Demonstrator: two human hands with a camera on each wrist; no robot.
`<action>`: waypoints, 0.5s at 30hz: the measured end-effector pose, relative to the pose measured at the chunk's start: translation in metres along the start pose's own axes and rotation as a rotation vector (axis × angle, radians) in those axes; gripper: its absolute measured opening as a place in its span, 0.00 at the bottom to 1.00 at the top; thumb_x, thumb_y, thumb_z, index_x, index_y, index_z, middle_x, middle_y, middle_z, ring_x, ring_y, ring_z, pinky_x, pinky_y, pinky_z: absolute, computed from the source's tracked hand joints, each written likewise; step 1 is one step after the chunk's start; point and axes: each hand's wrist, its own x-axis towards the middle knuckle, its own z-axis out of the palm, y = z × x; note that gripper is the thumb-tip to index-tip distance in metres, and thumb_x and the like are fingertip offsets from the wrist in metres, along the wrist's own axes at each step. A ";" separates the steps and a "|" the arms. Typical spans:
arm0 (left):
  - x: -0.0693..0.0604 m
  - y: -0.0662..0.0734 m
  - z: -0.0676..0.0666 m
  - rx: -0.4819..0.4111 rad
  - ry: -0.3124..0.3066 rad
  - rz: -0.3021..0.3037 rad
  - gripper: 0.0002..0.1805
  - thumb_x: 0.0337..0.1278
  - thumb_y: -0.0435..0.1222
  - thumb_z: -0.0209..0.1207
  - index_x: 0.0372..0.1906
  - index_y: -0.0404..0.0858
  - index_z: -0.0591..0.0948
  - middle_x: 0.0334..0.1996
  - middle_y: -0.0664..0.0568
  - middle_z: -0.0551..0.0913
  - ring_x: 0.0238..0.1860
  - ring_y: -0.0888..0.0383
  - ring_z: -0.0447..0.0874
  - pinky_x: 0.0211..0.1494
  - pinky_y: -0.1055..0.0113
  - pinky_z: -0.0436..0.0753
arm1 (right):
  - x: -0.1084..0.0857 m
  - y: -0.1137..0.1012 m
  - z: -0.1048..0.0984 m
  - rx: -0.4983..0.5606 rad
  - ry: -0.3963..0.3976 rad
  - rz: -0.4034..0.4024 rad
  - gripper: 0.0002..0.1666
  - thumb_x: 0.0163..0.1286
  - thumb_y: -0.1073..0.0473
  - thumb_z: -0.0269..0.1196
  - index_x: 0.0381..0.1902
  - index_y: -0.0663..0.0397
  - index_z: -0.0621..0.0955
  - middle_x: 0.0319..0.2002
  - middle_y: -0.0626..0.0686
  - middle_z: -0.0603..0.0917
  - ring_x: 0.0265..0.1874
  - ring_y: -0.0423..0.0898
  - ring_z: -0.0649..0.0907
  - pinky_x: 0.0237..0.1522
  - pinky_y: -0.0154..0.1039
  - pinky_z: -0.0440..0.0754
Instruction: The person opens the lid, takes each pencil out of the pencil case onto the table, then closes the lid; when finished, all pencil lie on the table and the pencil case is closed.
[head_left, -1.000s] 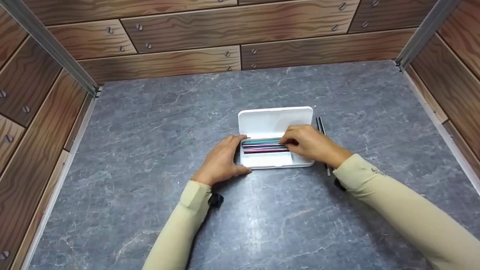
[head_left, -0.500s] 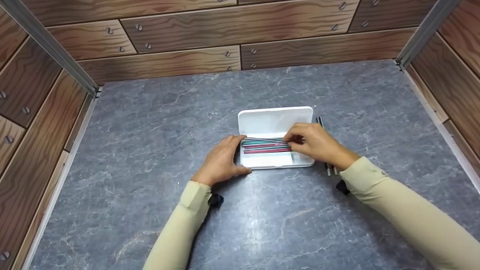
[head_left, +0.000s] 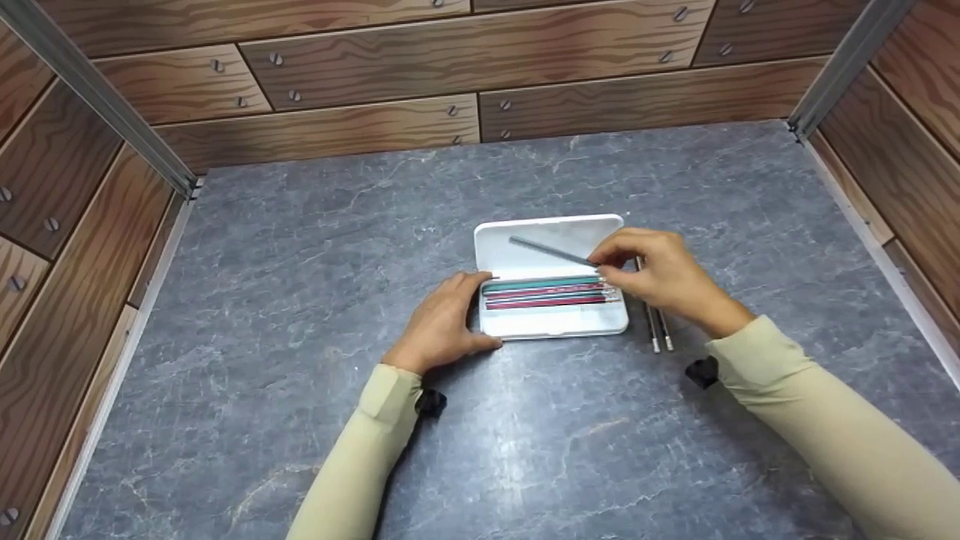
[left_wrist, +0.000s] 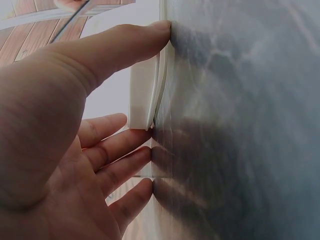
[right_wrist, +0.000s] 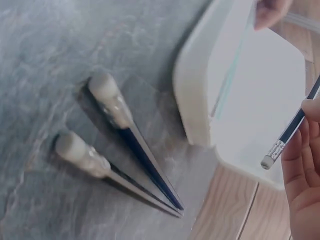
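Observation:
A white pencil case (head_left: 525, 324) lies with its lid (head_left: 499, 244) raised, and several teal, red and dark pencils (head_left: 544, 294) lie side by side in it. My left hand (head_left: 444, 321) rests at the case's left end, with thumb and fingers spread and touching its corners. In the left wrist view the thumb (left_wrist: 125, 45) lies straight against the case's side. My right hand (head_left: 656, 266) pinches a dark pencil (head_left: 551, 250) near its eraser end, tilted above the pencils in front of the lid. The right wrist view shows this pencil's white eraser (right_wrist: 267, 162).
Two dark pencils with white erasers (head_left: 662, 341) lie on the grey marbled table (head_left: 337, 240), just right of the case and partly behind my right hand. Wood-patterned walls (head_left: 360, 75) enclose the back and sides.
My right hand has taken hold of a dark pencil among those in the case, lifted it out and moved up and right. My left hand has stayed at the case's left end.

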 end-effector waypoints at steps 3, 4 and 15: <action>0.000 0.000 0.000 -0.002 -0.004 -0.003 0.58 0.50 0.47 0.87 0.85 0.40 0.70 0.73 0.43 0.81 0.76 0.42 0.79 0.83 0.45 0.76 | -0.005 0.002 -0.009 0.021 0.070 0.044 0.15 0.66 0.78 0.72 0.44 0.58 0.94 0.42 0.56 0.94 0.38 0.30 0.86 0.46 0.21 0.85; 0.000 0.000 0.000 -0.003 -0.004 -0.005 0.58 0.50 0.47 0.87 0.85 0.40 0.70 0.73 0.43 0.81 0.76 0.42 0.79 0.84 0.45 0.76 | -0.007 0.003 -0.012 0.026 0.094 0.063 0.14 0.65 0.79 0.72 0.44 0.59 0.94 0.41 0.57 0.94 0.38 0.30 0.86 0.46 0.21 0.84; 0.000 -0.001 0.001 0.001 -0.001 -0.003 0.58 0.50 0.47 0.86 0.85 0.40 0.70 0.73 0.42 0.80 0.76 0.42 0.78 0.82 0.44 0.77 | -0.040 0.032 -0.027 -0.021 0.256 0.315 0.12 0.65 0.75 0.72 0.47 0.69 0.92 0.40 0.66 0.93 0.31 0.23 0.83 0.38 0.16 0.82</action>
